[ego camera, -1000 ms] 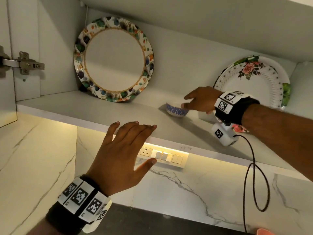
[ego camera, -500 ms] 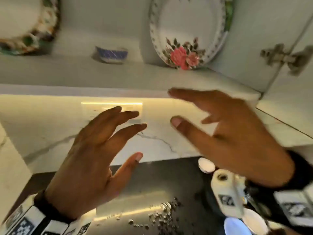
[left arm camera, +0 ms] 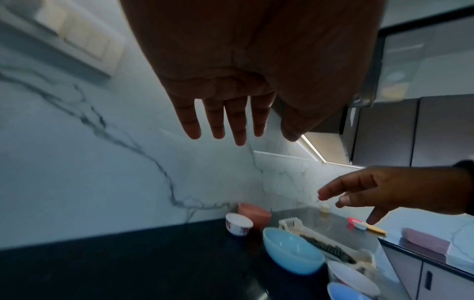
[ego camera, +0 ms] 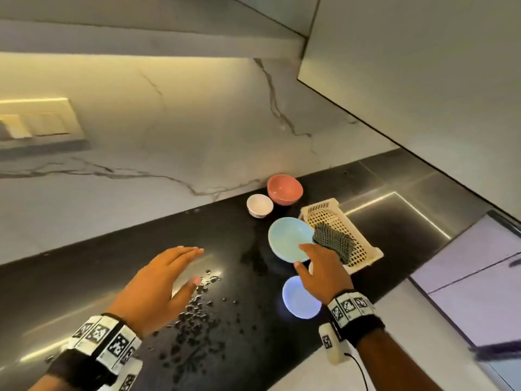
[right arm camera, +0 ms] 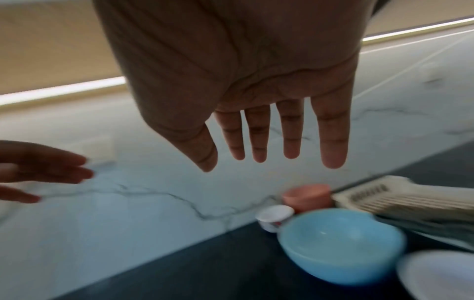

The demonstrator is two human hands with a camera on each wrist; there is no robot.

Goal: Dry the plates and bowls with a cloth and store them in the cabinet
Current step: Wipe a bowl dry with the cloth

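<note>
with both the left hand and right hand spread and empty, best pinch the cloth first, then lift the light blue bowl.

Five bowls upright on the black desk: pink bowl against the marble wall, small white bowl just beside it, light blue bowl touching the cream basket, pale blue bowl nearest. White bowl between the blue ones. Dark checked cloth crumpled in the basket.
</note>
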